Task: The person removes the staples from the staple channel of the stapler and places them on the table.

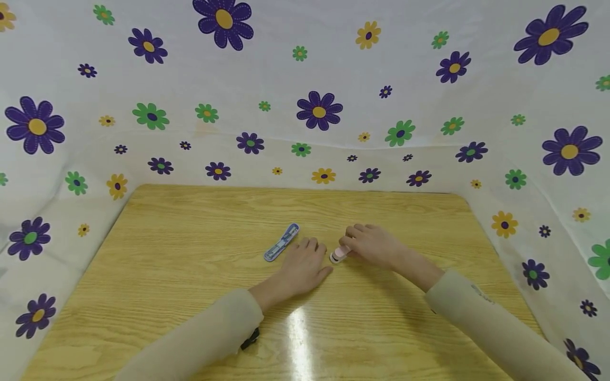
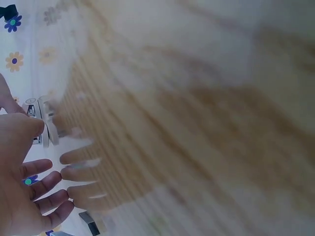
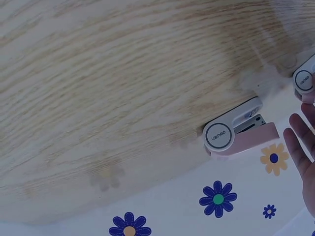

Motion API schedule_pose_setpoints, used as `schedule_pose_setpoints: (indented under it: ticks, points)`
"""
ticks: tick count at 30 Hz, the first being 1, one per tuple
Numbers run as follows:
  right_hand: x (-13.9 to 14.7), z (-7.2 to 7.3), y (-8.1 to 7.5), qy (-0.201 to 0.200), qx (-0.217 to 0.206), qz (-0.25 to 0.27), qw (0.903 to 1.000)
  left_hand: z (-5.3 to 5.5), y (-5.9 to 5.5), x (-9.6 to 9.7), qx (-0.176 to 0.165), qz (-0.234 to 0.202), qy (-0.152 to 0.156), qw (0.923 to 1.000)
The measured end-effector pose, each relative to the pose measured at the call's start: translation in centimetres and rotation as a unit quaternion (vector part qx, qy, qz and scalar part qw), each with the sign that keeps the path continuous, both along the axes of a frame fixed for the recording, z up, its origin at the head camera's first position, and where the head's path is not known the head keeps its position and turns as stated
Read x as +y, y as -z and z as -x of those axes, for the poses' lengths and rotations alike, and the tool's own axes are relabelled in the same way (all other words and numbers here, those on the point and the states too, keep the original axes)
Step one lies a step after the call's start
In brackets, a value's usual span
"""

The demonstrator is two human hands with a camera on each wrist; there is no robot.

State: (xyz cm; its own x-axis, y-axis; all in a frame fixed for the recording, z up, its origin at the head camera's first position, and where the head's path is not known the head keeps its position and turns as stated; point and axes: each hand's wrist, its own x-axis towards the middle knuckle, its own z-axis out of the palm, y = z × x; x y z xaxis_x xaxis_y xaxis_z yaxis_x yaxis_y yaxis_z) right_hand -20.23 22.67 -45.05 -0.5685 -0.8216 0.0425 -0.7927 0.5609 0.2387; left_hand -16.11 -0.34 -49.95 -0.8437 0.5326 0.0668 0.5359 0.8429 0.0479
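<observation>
With its fingertips, my right hand (image 1: pixel 374 244) pinches a small pink-and-white stapler (image 1: pixel 338 255) low over the wooden table. The left hand (image 1: pixel 301 269) rests palm down just left of it, fingers spread and holding nothing. In the left wrist view, the left thumb (image 2: pixel 34 127) overlaps the white stapler (image 2: pixel 45 118). In the right wrist view, a stapler (image 3: pixel 219 136) shows its pink arm apart from its white one. Fingers (image 3: pixel 298 145) reach in at the right edge, under part of a similar round-logo piece (image 3: pixel 303 81). Which hand they belong to is unclear.
A slim, slightly bent blue-and-white strip (image 1: pixel 281 242) lies left of the left hand's fingers. Flower-printed white cloth (image 1: pixel 267 69) surrounds the wooden table (image 1: pixel 167 264) at the back and both sides. Something small and black (image 1: pixel 250 338) shows under the left sleeve.
</observation>
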Motion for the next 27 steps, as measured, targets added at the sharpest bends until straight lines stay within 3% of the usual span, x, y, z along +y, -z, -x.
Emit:
schedule_pose_setpoints:
  ticks: [9,18,22,27]
  points:
    - [-0.2,-0.6,0.7,-0.006,0.016,0.03,0.9994,0.2,0.3,0.5,-0.016,-0.018,0.024,0.9994]
    - [-0.9,-3.1,1.2,0.032,0.078,0.044,0.9954,0.2,0.8,0.7,0.032,-0.003,0.033,0.9989]
    - [-1.1,-3.6,1.7,0.034,0.11,0.055,0.9918,0.4,1.0,0.9,0.037,-0.006,0.031,0.9988]
    - [-1.0,-3.6,2.1,0.036,0.116,0.067,0.9904,0.7,1.2,1.0,0.029,-0.018,0.025,0.9991]
